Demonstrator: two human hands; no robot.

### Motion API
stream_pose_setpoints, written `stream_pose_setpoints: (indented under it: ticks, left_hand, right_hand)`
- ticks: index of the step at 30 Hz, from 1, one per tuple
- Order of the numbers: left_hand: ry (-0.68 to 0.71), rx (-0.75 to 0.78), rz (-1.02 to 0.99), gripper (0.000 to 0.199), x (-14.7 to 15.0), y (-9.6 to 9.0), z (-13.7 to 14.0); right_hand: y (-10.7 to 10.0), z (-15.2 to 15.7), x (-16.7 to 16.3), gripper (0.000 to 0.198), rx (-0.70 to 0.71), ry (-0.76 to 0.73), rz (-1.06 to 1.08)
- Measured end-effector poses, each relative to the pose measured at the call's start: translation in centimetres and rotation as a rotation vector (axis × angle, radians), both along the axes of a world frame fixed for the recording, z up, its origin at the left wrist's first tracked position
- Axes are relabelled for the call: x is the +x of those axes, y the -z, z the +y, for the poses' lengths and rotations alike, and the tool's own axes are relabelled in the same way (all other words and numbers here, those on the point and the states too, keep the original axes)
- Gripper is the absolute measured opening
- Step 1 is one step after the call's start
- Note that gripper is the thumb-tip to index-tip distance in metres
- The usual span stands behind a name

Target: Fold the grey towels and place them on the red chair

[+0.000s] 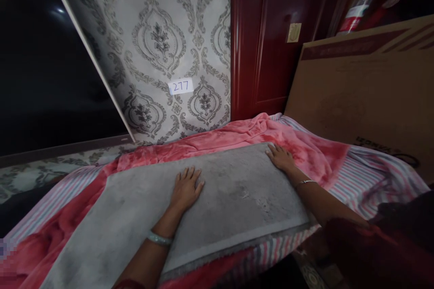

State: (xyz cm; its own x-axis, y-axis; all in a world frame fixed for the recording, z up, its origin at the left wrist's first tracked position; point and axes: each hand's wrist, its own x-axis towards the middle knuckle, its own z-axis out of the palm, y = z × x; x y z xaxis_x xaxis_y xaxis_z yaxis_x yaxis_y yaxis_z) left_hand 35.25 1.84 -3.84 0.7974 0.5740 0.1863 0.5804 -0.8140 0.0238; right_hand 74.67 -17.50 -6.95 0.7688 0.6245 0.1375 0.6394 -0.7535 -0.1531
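A grey mat [224,189] with a pale edge band lies across the bed, partly doubled over on its right half. My left hand [186,188] rests flat near its middle, fingers spread, with a bangle on the wrist. At the mat's far right corner, my right hand [280,158] lies with its fingers stretched over the edge; a thin bracelet circles that wrist. Neither hand grips anything that I can see. Beneath the mat spreads a pink-red blanket [315,153].
A striped sheet [362,176] shows under the blanket. Behind stand a patterned wall with a "277" label [181,86], a dark screen [50,63] at left and a dark red panel [261,54]. At right leans a large cardboard box [366,95], with a bottle [361,4] behind its top edge.
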Motion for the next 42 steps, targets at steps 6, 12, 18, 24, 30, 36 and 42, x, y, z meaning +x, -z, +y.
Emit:
stream_pose_setpoints:
  ticks: [6, 12, 18, 24, 30, 36, 42]
  left_hand:
    - [0.011, 0.001, -0.021, 0.055, 0.0, 0.1, 0.0]
    - [-0.001, -0.005, -0.002, 0.055, 0.0, -0.2, -0.2]
    - [0.021, 0.016, -0.037, 0.053, -0.1, 0.4, 0.1]
    - [0.010, 0.000, -0.027, 0.055, 0.0, 0.5, 0.2]
    - [0.013, -0.022, 0.001, 0.056, -0.1, -0.1, -0.1]
    - [0.012, -0.017, -0.002, 0.055, -0.1, 0.0, 0.0]
    - [0.006, -0.033, 0.018, 0.055, 0.0, -0.2, -0.1]
  right_hand:
    - [-2.3, 1.2, -4.4, 0.061, -0.032, -0.003, -0.005]
    - [-3.2, 5.1, -16.1, 0.061, 0.014, -0.564, 0.027]
    - [-1.7, 5.9, -21.3, 0.062, 0.037, -0.714, 0.018]
    - [-1.3, 5.8, -20.2, 0.062, 0.028, -0.739, 0.021]
    - [-1.6, 5.4, -19.5, 0.062, 0.018, -0.720, 0.043]
    - [-1.1, 1.9, -13.3, 0.062, -0.074, -0.489, 0.037]
    - [0.3, -4.4, -4.8, 0.064, -0.086, -0.160, 0.035]
